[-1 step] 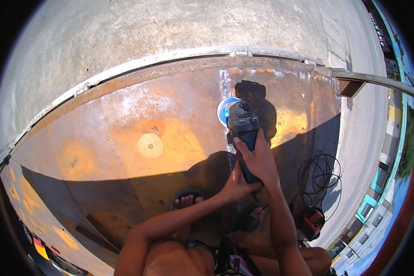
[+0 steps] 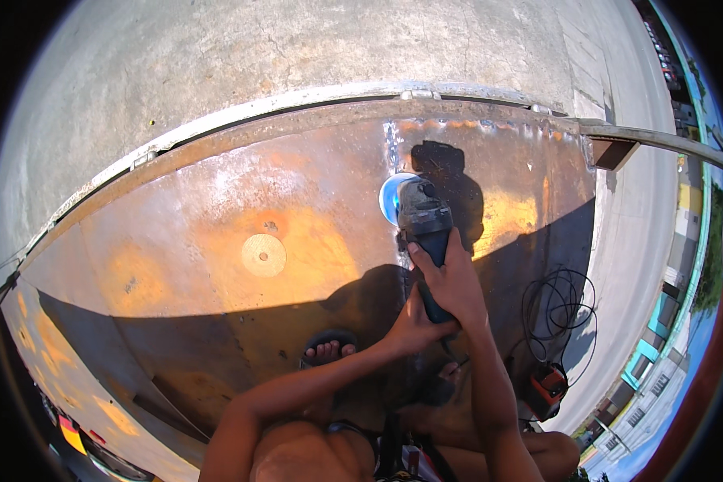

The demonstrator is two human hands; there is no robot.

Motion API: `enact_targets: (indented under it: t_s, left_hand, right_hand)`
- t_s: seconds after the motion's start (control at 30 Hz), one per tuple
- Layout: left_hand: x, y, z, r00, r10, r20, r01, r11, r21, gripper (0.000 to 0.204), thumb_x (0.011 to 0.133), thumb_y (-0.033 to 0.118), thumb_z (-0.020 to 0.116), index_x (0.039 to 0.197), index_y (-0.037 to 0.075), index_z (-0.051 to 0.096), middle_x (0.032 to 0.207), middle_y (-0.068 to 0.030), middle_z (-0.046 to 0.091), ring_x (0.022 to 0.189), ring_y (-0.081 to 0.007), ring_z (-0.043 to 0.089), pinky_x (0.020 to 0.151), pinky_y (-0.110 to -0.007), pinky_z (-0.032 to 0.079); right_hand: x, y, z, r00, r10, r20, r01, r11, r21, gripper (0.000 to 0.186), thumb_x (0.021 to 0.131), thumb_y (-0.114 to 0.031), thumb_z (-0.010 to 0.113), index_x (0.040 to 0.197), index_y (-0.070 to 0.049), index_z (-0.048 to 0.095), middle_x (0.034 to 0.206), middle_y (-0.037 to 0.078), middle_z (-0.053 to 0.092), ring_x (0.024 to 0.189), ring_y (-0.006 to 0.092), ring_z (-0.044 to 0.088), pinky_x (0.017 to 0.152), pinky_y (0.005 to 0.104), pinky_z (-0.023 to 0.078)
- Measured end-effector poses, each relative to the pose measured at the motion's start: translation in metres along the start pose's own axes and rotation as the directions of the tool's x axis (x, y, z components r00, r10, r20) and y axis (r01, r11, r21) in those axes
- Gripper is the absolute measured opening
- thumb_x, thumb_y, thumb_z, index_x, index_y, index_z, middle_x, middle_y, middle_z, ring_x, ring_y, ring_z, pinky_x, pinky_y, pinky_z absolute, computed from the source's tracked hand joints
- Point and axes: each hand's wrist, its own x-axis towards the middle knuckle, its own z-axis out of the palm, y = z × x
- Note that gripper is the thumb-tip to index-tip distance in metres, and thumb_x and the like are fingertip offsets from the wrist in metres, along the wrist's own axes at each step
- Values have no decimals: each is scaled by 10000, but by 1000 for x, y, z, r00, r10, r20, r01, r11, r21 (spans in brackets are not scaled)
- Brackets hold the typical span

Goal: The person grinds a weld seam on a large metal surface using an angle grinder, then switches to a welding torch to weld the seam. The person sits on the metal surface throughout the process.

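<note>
Angle grinder (image 2: 426,210) held over the pale weld seam (image 2: 391,149) on the rusty steel plate (image 2: 337,193), right hand (image 2: 455,279) wrapped round its mid-body, left hand (image 2: 414,325) closed round its rear, presumably so spaced grips steady the disc (image 2: 390,199); plate contact unclear.

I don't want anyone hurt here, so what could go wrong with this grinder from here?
The ungloved right hand grips the grinder just behind its disc; a slip might cut it.
Bare toes show on the metal sheet, so sparks or a dropped grinder could hurt them.
The loosely looped cord might snag.
</note>
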Motion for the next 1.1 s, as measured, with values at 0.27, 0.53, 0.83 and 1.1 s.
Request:
enact_targets:
  t_s: [0.27, 0.53, 0.83, 1.1]
  left_hand:
    - [11, -3, -6, 996, 89, 4, -89, 994, 65, 1006, 721, 176, 933, 1490, -27, 317, 1361, -171, 560, 1287, -260, 589, 1043, -400, 527]
    - [15, 3, -8, 1000, 11, 24, -12, 999, 47, 1027, 743, 161, 931, 1529, -29, 298, 1386, -165, 576, 1285, -263, 602, 1056, -396, 529]
    - [12, 7, -8, 998, -28, 53, 29, 999, -25, 987, 763, 143, 919, 1516, -23, 305, 1391, -158, 562, 1308, -259, 583, 1080, -408, 515]
    - [22, 6, -11, 995, 42, 93, -24, 981, -190, 967, 772, 87, 907, 1521, -19, 306, 1402, -144, 566, 1346, -264, 563, 1115, -428, 491]
  right_hand:
    - [3, -2, -3, 1000, 4, 28, -4, 1000, -20, 742, 959, -439, 735, 1259, 185, 466, 770, 324, 695, 781, 481, 741, 647, 497, 571]
    - [5, -1, -3, 999, 20, 29, -18, 998, -53, 768, 970, -462, 708, 1322, 172, 455, 836, 334, 708, 862, 500, 737, 714, 514, 574]
    - [4, 6, -3, 995, 83, 63, -76, 992, -105, 945, 963, -523, 683, 1490, 185, 346, 978, 392, 701, 1007, 524, 711, 841, 532, 572]
    - [13, 0, -2, 997, 72, 38, -67, 990, -122, 946, 948, -533, 690, 1481, 175, 360, 1029, 407, 695, 1059, 544, 689, 888, 549, 563]
